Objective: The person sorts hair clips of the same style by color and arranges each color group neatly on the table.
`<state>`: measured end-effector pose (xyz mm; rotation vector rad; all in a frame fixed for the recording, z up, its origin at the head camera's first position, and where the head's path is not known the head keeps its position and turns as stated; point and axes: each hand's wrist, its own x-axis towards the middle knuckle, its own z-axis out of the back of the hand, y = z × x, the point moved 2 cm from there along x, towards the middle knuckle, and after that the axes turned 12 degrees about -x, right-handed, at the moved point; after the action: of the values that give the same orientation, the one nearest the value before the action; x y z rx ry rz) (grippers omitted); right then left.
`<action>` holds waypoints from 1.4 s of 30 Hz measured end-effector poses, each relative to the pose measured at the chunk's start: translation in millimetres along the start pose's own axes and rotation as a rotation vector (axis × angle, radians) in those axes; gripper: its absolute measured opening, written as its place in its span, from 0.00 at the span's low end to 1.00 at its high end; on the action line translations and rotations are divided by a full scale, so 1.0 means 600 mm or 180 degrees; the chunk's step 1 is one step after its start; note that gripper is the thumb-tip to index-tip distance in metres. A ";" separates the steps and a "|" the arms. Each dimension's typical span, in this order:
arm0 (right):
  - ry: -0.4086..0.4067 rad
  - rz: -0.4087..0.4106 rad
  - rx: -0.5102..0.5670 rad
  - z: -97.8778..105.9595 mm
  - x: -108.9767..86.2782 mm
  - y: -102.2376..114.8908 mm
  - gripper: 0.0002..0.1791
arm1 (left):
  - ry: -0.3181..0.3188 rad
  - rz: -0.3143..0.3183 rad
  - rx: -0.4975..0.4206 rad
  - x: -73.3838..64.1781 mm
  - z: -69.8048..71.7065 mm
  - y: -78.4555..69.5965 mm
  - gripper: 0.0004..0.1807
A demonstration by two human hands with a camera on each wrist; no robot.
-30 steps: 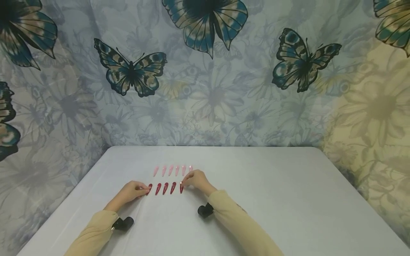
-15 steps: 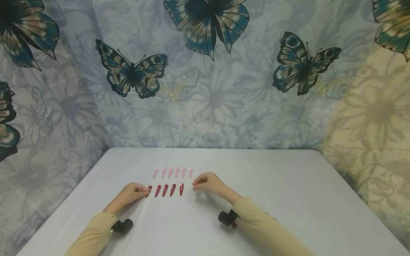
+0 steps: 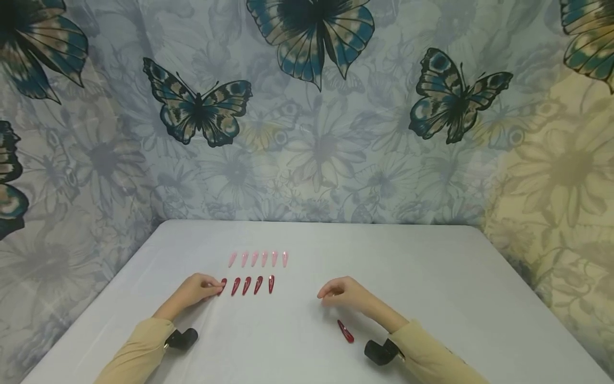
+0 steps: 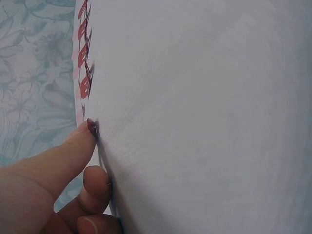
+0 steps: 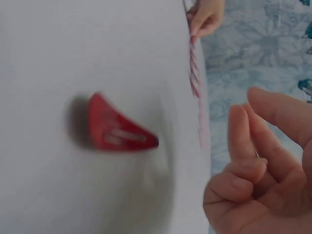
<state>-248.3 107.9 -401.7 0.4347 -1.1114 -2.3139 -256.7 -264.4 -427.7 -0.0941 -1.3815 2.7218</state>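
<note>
My left hand (image 3: 195,288) pinches the leftmost red snap hair clip (image 3: 223,283) at the end of a row; in the left wrist view the thumb lies against the clip (image 4: 93,127). Several more red hair clips (image 3: 247,286) stretch to the right of it, side by side. My right hand (image 3: 352,294) is over the table with nothing in it, its fingers loosely bent and the thumb apart from them. Just below that hand lies a lone red hair clip (image 3: 346,332), which appears large and blurred in the right wrist view.
Behind the red row runs a row of several pink hair clips (image 3: 255,259). A white table (image 3: 431,277) carries everything, with a cloth wall of butterflies and flowers (image 3: 321,149) at its far edge. Each wrist wears a black camera (image 3: 381,352).
My right hand has let go of the rightmost red clip in the row and moved right and nearer, to above the lone red clip. My left hand has stayed at its clip.
</note>
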 end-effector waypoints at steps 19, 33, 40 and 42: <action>0.0402 0.0386 -0.0563 0.000 -0.070 -0.038 0.10 | 0.0046 -0.0109 -0.0101 -0.002 0.003 0.002 0.05; -0.0120 0.0683 -0.1325 -0.003 -0.069 -0.024 0.07 | 0.0050 -0.0161 -0.0112 -0.001 0.002 0.001 0.06; -0.0119 0.0589 -0.1507 -0.004 -0.065 -0.015 0.10 | 0.0023 -0.0101 -0.0080 -0.001 0.001 0.003 0.05; -0.0035 0.0537 -0.1365 -0.004 -0.066 -0.014 0.09 | 0.0015 -0.0092 -0.0068 -0.001 0.002 0.001 0.05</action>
<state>-217.9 134.0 -407.8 0.1575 -0.6011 -2.3182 -255.9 -265.8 -427.6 -0.0811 -1.3998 2.6822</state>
